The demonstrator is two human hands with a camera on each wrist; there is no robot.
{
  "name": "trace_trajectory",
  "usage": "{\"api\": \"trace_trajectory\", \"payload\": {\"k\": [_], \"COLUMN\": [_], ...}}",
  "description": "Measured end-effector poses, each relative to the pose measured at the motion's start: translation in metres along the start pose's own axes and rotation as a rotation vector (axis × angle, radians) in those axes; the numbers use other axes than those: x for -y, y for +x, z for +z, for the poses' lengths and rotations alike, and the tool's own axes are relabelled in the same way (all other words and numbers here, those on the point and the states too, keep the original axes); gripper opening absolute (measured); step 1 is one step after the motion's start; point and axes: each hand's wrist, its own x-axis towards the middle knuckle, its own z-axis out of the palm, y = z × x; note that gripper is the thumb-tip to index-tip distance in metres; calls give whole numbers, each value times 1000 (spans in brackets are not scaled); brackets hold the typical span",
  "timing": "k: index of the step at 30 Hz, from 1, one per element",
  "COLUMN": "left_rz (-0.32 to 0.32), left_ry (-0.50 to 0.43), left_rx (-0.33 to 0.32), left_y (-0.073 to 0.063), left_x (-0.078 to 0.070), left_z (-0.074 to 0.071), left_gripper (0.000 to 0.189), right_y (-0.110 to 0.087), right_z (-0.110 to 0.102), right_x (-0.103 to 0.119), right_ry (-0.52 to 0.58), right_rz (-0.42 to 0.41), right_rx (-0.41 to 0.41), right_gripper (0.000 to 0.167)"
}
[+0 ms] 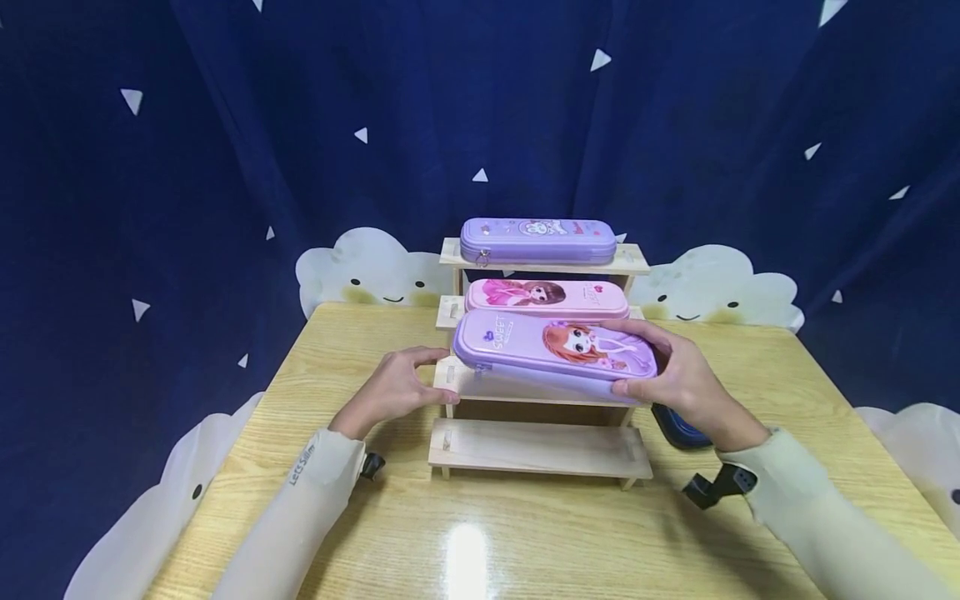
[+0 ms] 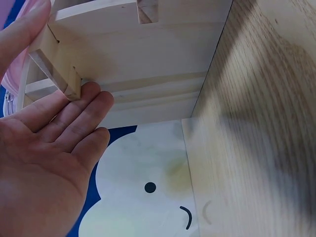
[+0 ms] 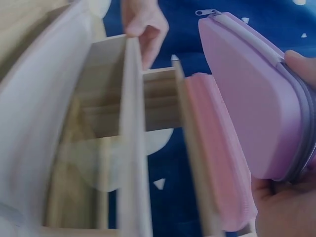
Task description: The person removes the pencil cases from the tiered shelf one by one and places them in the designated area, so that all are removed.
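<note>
- Head view: the person's right hand (image 1: 678, 375) is clamped on the right end of a lilac, oblong, zipped pencil case with a red-haired doll print (image 1: 555, 350); the case hangs over the third shelf (image 1: 465, 383) from the top of a pale wooden four-step stand (image 1: 540, 450), and the right wrist view shows the two apart
- The left hand (image 1: 401, 383) is clamped on that shelf's left end, thumb and fingers on either side of the board, with no hold on the case
- With only one end gripped, the lilac case could droop or twist at its far end, and its smooth-looking shell might slip between thumb and fingers
- Close behind lies a pink, oblong pencil case with a brown-haired doll print (image 1: 555, 298) on the second shelf; a careless corner could knock it askew
- The lilac case slants, right end lower in the head view; set down so, it would probably land on one end and could skid off the narrow board
- Its small metal zip pull (image 3: 205, 12), at the left end, might snag on wood
- The left fingertips sit near the case's left end and could get trapped under it
- A hard bump could shift the stand and unsettle the violet, oblong pencil case with a cartoon print (image 1: 536, 242) on top
</note>
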Motion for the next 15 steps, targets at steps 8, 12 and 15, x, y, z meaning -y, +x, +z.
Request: {"api": "trace_trajectory", "payload": {"k": [8, 12, 15], "left_rz": [9, 14, 14], "left_ry": [-15, -21, -20], "left_rx": [3, 9, 12], "left_y": [-1, -2, -2], "left_x": [0, 0, -1], "left_z": [-1, -2, -2], "left_gripper": [81, 84, 85], "right_y": [-4, -2, -1], "right_z": [-29, -46, -57], "right_x": [23, 29, 30], "right_ry": [72, 225, 338], "right_rz": [-16, -88, -154], "right_rx": [-159, -224, -264], "right_gripper": [67, 65, 64]}}
